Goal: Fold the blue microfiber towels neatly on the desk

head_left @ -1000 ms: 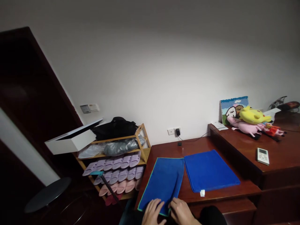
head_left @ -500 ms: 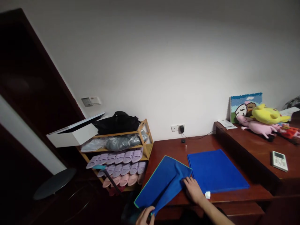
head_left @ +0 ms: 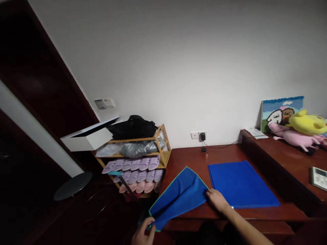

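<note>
A blue cloth [head_left: 178, 194] with bright green edging lies partly on the dark red table, creased along its middle. My left hand [head_left: 144, 231] pinches its near left corner, which hangs at the table's front edge. At the cloth's right corner my right hand [head_left: 217, 200] is closed, fingertips gripping the edge. Just right of that hand lies a second blue cloth [head_left: 242, 185], flat and squared, apparently in layers. A small white tag shows at its near edge, partly behind my right forearm.
A wooden shoe rack [head_left: 165, 158] stands left of the table [head_left: 184, 156], with rows of slippers [head_left: 136, 164], a black bag [head_left: 135, 127] and a white box [head_left: 88, 137]. On the raised right surface are plush toys [head_left: 296, 136] and a white device [head_left: 320, 178]. A plug [head_left: 202, 136] sits in the wall.
My left hand has moved left with its corner, and my right hand has drawn the other corner slightly right, spreading the cloth. The view has turned a little left.
</note>
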`<state>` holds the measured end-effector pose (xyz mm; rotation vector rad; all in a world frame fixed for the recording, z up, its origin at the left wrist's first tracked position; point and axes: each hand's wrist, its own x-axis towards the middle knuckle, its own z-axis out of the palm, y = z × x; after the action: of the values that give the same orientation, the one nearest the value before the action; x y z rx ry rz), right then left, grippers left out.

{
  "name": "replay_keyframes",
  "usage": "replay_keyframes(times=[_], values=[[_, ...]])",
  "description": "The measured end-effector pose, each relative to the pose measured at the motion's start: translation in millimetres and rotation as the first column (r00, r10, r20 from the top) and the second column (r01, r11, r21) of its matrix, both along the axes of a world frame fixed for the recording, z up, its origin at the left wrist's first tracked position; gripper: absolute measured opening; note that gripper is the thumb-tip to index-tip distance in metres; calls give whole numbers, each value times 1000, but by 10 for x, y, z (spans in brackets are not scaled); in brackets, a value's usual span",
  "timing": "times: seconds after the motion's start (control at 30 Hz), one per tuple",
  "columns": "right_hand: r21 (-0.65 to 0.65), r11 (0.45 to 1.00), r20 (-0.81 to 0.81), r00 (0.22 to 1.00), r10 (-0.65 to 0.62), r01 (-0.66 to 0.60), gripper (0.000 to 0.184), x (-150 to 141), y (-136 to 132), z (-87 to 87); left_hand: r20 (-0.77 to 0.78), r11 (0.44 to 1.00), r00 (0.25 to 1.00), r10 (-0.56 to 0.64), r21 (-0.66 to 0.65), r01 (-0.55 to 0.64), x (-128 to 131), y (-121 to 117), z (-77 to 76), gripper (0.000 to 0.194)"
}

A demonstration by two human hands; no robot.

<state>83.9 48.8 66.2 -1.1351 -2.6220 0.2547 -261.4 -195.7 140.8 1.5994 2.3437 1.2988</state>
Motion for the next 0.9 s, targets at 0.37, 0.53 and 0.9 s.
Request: replay_keyframes(times=[0.37,0.53,0.9], values=[[29,999,-238,971,33,-27,35,399,-211,893,-15,996,1000,2,94,-1,-149,-44,1079,22],[-20,986,-369,917,149,-168,40,822,-312,1865,126,984,986,-106,155,86,-211,38,1833,32],[-235,939,-264,946,185,-250,44,2104,-928,3081,415,898,815,-404,12,439,315,-45,2300,29]])
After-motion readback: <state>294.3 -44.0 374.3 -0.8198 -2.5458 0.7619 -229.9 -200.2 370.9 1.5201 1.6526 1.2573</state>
